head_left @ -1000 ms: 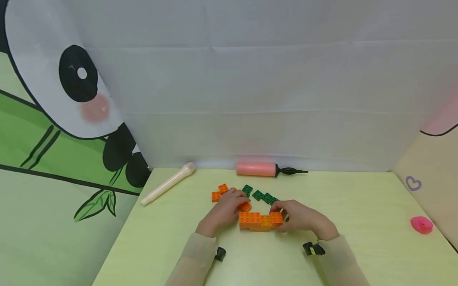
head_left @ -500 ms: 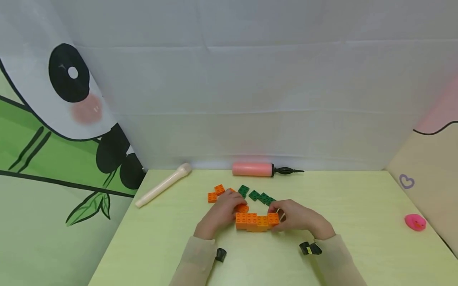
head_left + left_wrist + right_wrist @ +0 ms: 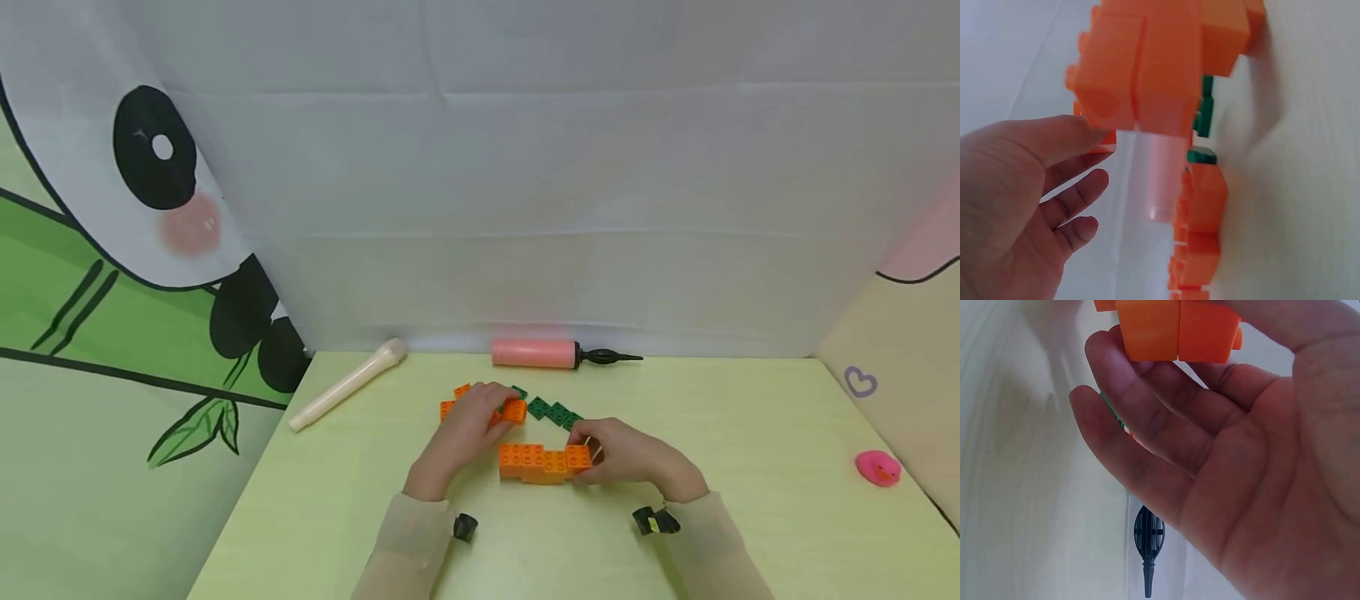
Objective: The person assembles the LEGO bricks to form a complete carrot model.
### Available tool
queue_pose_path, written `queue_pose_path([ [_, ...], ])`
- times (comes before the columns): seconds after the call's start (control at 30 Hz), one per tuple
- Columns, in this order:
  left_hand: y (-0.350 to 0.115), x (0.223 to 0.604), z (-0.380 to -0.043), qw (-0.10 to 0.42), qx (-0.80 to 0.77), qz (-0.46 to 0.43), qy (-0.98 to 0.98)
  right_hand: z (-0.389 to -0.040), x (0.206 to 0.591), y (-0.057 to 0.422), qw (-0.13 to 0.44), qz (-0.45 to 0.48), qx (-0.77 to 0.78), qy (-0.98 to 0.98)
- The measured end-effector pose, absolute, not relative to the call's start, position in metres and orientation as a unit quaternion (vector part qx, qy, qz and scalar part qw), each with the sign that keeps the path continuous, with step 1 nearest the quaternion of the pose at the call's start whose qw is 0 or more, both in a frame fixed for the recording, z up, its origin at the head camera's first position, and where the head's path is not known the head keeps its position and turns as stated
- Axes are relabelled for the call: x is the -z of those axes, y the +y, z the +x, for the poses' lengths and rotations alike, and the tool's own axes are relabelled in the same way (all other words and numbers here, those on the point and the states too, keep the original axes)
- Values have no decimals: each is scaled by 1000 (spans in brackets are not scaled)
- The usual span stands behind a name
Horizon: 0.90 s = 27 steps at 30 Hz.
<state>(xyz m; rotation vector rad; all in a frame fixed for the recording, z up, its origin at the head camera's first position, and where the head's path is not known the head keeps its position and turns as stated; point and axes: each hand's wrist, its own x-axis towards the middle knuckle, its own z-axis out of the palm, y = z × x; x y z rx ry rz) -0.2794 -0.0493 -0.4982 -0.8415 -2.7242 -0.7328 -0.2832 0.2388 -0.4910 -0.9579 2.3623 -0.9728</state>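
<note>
My right hand (image 3: 626,454) grips the right end of a row of joined orange toy building bricks (image 3: 532,462), studs facing up. In the right wrist view the thumb and fingertips close on the end bricks (image 3: 1179,331). Behind and left of that row, my left hand (image 3: 472,421) pinches a single orange brick (image 3: 514,412) between thumb and fingers. The left wrist view shows this brick (image 3: 1106,142) mostly hidden behind the thumb, while the other fingers curl loosely. Several loose orange bricks (image 3: 447,409) lie behind the left hand, partly covered by it.
Several green bricks (image 3: 558,413) lie in a diagonal line behind the right hand. At the back stand out a pink hand pump (image 3: 534,353) with a black nozzle and a pale stick (image 3: 348,387). A pink rubber duck (image 3: 877,468) sits far right on the table (image 3: 750,433).
My left hand has moved back from behind the row, carrying an orange brick up and away. My right hand keeps its grip on the row's end. The head view shifts slightly.
</note>
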Motion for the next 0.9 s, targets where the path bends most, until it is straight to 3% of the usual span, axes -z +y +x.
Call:
queue_pose_path([
  [0.17,-36,485,-266,95,274,-302,-908,-279,495,240,202,-348,356,843],
  [0.4,-20,481,-250,52,264,-340,-901,-272,502,239,193,-349,357,845],
  [0.9,-11,486,-246,-2,250,-358,-900,-273,502,239,196,-352,383,831],
])
